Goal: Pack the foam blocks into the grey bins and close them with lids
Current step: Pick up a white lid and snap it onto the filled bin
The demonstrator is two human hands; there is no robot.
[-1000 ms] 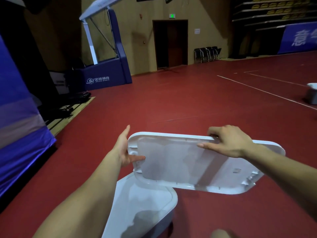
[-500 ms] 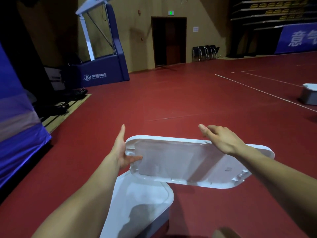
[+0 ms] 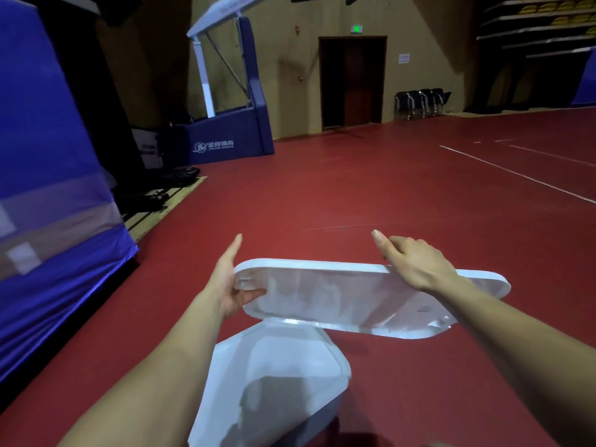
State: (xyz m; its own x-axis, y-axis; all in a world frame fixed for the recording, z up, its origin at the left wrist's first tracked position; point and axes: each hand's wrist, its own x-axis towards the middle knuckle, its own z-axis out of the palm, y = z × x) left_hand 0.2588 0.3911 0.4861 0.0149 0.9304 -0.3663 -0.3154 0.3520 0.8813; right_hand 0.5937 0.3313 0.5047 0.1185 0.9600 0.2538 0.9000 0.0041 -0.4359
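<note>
I hold a white plastic lid [image 3: 338, 298] in the air with its underside tilted toward me. My left hand [image 3: 229, 285] pinches its left end, thumb on the underside and fingers behind. My right hand [image 3: 416, 266] grips the far long edge, with the fingers curled over it and the index finger sticking out. Just below the lid, at the bottom centre, stands a grey bin [image 3: 322, 417]. Its top [image 3: 277, 375] is white and seems to be covered by another lid. No foam blocks are in view.
Red sports floor [image 3: 354, 195] stretches all around. A blue padded mat [image 3: 48, 221] stands close on the left, with wooden boards [image 3: 167, 201] beside it. A blue basketball hoop base [image 3: 225, 140], a doorway [image 3: 351, 82] and folding chairs [image 3: 422, 101] are far back.
The lid has tipped flatter and sunk a little toward the bin. My right index finger has lifted off the lid. The view has turned left, so the far bin at the right is out of frame.
</note>
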